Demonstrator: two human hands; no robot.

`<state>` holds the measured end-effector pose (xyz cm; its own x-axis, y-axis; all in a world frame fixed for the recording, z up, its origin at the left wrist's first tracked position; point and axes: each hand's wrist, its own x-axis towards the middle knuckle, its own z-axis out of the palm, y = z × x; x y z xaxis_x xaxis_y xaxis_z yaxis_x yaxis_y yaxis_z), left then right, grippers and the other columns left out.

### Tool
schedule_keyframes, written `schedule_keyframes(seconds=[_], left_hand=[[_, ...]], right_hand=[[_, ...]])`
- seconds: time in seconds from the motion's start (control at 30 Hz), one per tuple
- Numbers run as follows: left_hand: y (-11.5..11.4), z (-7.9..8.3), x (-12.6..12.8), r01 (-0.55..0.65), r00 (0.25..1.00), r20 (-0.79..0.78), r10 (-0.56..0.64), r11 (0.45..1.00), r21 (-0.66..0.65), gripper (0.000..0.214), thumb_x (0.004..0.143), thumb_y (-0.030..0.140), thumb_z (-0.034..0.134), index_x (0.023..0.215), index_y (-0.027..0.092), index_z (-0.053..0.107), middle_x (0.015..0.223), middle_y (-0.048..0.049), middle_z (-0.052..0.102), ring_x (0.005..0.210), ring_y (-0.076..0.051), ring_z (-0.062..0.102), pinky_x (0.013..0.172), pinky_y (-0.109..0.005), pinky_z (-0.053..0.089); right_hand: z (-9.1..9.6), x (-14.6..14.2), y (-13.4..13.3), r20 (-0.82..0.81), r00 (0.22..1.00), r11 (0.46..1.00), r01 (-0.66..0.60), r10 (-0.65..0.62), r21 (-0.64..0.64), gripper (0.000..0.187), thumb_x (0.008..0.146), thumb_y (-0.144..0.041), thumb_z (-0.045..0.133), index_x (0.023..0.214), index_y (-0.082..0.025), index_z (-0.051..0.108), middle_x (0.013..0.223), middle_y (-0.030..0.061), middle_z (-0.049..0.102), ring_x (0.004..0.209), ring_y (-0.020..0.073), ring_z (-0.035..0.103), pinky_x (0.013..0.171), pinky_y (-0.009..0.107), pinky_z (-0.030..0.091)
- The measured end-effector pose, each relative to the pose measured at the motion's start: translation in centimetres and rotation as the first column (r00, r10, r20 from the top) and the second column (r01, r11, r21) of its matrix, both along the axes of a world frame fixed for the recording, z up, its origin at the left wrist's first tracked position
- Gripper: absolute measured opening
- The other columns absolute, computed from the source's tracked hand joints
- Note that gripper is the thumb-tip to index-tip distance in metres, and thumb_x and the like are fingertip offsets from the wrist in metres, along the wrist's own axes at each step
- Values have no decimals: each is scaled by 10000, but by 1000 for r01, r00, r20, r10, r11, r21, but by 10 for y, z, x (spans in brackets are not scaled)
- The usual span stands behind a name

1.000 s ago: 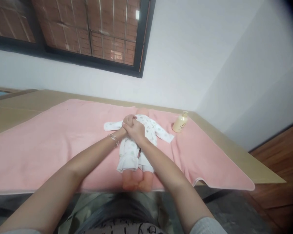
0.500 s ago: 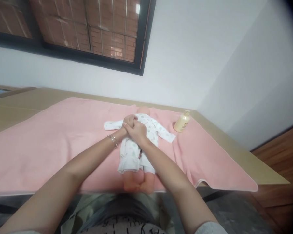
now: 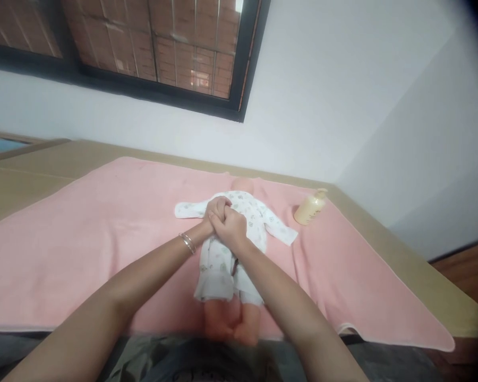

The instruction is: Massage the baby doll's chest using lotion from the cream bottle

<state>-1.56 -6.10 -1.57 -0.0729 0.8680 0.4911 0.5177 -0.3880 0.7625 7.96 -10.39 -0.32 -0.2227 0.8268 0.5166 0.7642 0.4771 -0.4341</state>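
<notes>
The person is working at the chest of a doll [image 3: 234, 321] that is lying on its back on a pink towel [image 3: 83, 244], already wearing a white printed sleepsuit [image 3: 217, 265]. Both sleeves are on and are spreading out to either side of the grip. The left hand [image 3: 215, 208] and the right hand [image 3: 231, 229] are meeting on the suit's front, fingers curled shut and pressed against each other, and they seem to be pinching the fabric edges together there; the exact pinch is hiding under the knuckles.

Judging from this, the dressing is well along. Nearer the person than the grip, a dark slit is showing down the middle of the suit, so the lower front is probably waiting to be closed, and the bare legs are sticking out past the hem. Beyond the grip, only the top of the doll's head is showing.

A cream bottle [image 3: 311, 208] is standing well off to the right of the grip, on the towel. A bracelet [image 3: 187, 243] is sitting on the left wrist.

Compared with half a second ago, the hands are staying clamped at the same chest spot, the slit below looks no shorter, and only the camera is shifting slightly.
</notes>
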Motion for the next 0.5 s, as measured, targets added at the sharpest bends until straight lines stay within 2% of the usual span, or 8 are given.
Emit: schedule_keyframes(seconds=[0.17, 0.33, 0.5], left_hand=[[-13, 7, 0, 17, 998, 59, -20, 999, 51, 115, 710, 192, 446, 755, 181, 550, 774, -9, 567, 792, -169, 546, 797, -310, 474], [-10, 2, -3, 35, 993, 107, -49, 991, 131, 153, 764, 196, 410, 789, 193, 561, 785, -10, 572, 792, -161, 557, 766, -303, 492], [-6, -8, -5, -20, 998, 66, 7, 980, 199, 160, 761, 185, 430, 810, 202, 581, 769, -11, 572, 759, -164, 548, 716, -315, 495]], right_hand=[[-6, -1, 2, -20, 1000, 998, -20, 21, 61, 348, 842, -494, 436, 700, -184, 501, 603, -11, 538, 528, 106, 470, 518, 226, 293], [-14, -3, 6, -25, 999, 987, -19, 23, 159, 318, 858, -458, 411, 762, -171, 509, 609, 3, 548, 539, 122, 479, 520, 241, 294], [-14, -4, 7, -43, 996, 991, -76, 81, 110, 280, 861, -430, 419, 774, -173, 487, 624, 5, 542, 556, 135, 485, 512, 257, 292]])
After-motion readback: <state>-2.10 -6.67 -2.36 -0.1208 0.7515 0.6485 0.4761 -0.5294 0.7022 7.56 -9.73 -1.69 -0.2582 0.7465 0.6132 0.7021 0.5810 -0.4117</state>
